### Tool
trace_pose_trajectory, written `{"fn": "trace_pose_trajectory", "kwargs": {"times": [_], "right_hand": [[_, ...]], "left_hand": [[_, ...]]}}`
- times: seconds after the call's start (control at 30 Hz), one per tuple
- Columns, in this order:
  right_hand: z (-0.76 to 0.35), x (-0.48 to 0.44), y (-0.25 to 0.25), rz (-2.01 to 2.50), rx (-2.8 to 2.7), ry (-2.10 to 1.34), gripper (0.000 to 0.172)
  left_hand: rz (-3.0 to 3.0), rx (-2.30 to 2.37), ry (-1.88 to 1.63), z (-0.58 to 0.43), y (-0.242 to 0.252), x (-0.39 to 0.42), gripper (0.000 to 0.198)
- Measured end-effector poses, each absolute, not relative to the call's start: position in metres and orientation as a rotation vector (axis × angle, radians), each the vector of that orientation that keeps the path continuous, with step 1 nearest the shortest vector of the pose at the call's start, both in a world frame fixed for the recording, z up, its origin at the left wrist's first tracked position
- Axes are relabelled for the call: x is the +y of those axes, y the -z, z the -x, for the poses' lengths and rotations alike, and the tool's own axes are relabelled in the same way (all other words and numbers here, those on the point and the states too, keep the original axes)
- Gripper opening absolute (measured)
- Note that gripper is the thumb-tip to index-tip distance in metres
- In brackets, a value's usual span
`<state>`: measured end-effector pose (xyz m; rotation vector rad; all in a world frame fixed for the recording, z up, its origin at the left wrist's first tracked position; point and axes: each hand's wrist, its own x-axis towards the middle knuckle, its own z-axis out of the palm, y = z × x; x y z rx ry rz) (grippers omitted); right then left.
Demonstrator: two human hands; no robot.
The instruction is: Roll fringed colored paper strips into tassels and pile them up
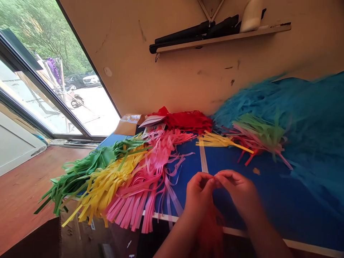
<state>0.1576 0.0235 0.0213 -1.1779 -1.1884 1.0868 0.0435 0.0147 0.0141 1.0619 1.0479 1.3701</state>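
Above the front edge of the blue table, my left hand and my right hand meet fingertip to fingertip. Both are closed in a pinch on the top of a red fringed tassel, whose strips hang down below the table edge, dim and blurred. The pinched end itself is hidden by the fingers. To the left of my hands lies a heap of pink fringe strips. Beyond them rest a yellow tassel and a bundle of green and pink tassels.
Yellow fringe and green fringe overhang the table's left end. Red fringe and a brown box sit by the wall. A large blue fringe pile covers the right. Overhead is a shelf; a cardboard box stands below.
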Motion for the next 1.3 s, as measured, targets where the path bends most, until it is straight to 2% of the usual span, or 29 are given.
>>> {"fn": "trace_pose_trajectory", "kwargs": {"times": [0.43, 0.67, 0.77, 0.9, 1.03, 1.3], "right_hand": [[-0.1613, 0.0188, -0.0197, 1.156, -1.452, -0.808, 0.016], [-0.1608, 0.0199, -0.0181, 1.166, -1.384, -0.863, 0.016], [-0.1614, 0.0209, -0.0163, 1.175, -1.303, -0.981, 0.021], [-0.1613, 0.0218, -0.0162, 1.184, -1.221, -1.101, 0.03], [-0.1609, 0.0223, -0.0179, 1.206, -1.233, -1.147, 0.033], [-0.1635, 0.0229, -0.0174, 1.212, -1.291, -1.165, 0.031]], "left_hand": [[-1.35, 1.199, -1.474, -0.0394, -0.0095, 0.0093, 0.009], [-1.275, 1.235, -1.481, -0.0393, -0.0122, 0.007, 0.01], [-1.244, 1.221, -1.448, -0.0391, -0.0124, 0.0076, 0.006], [-1.151, 1.146, -1.433, -0.039, -0.0115, 0.0096, 0.012], [-1.118, 1.13, -1.454, -0.0398, -0.0107, 0.0105, 0.009], [-1.047, 1.119, -1.469, -0.0395, -0.0142, 0.0078, 0.008]]}}
